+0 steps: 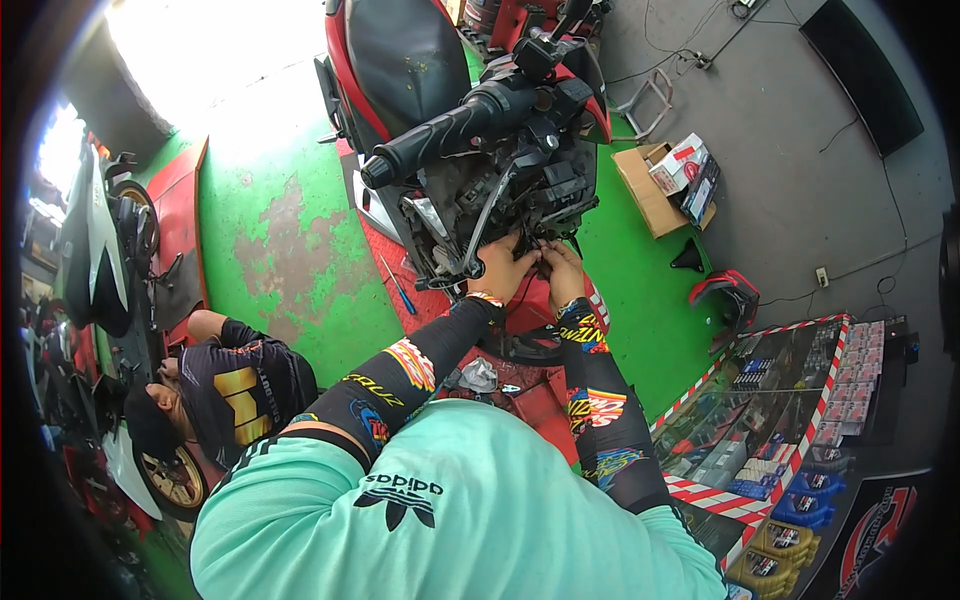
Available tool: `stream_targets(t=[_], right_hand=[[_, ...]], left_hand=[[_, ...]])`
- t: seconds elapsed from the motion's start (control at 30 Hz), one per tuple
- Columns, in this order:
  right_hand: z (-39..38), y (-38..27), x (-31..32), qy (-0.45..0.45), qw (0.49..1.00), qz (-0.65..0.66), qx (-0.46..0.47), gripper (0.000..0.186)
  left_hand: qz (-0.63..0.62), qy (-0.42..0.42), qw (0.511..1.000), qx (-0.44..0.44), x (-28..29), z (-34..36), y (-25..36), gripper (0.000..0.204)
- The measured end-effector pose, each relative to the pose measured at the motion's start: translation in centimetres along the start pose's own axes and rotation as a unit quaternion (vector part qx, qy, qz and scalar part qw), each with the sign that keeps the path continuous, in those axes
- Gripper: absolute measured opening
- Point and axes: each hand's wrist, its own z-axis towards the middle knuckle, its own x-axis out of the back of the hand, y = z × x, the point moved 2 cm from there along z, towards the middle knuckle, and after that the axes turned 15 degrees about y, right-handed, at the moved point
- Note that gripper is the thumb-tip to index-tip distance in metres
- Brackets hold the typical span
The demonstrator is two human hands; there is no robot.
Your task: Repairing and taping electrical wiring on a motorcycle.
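Observation:
A red and black scooter point(395, 60) stands before me with its front panels off and black handlebar point(430, 140), wiring and housings point(515, 205) exposed. My left hand point(500, 268) reaches into the exposed wiring below the handlebar, its fingertips partly hidden among dark parts. My right hand point(562, 270) is beside it, thumb and fingers pinched on a thin dark wire point(535, 250). A screwdriver with a blue handle point(404, 298) lies on the red stand point(382, 250) left of my hands, and a crumpled white rag point(478, 376) lies lower down.
A co-worker point(240, 395) is down beside another motorbike point(100, 250) on the left. Right are a cardboard box point(640, 190), a red and black loose panel point(725, 300) and a glass display case point(760, 400) with striped edges. A black screen point(860, 75) and cables are on the grey wall.

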Motion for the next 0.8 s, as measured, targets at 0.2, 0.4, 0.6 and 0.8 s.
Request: stream_targets(t=[0.2,0.4,0.6,0.8], right_hand=[[0.0,-0.1,-0.1,-0.007,1.000,0.008,-0.002,0.017],[-0.1,-0.2,-0.5,-0.024,0.999,-0.023,0.003,0.020],[0.4,0.7,-0.1,0.005,0.992,-0.085,0.094,0.018],[-1.5,-1.0,-1.1,0.050,0.990,-0.100,0.089,0.021]], left_hand=[[-0.016,-0.037,0.999,0.019,-0.1,0.6,0.0,0.044],[0.002,-0.013,0.999,0.042,-1.0,0.1,-0.6,0.039],[-0.002,0.013,1.000,0.026,-0.8,0.4,0.3,0.039],[-0.019,-0.035,0.999,0.007,1.2,0.4,0.5,0.039]])
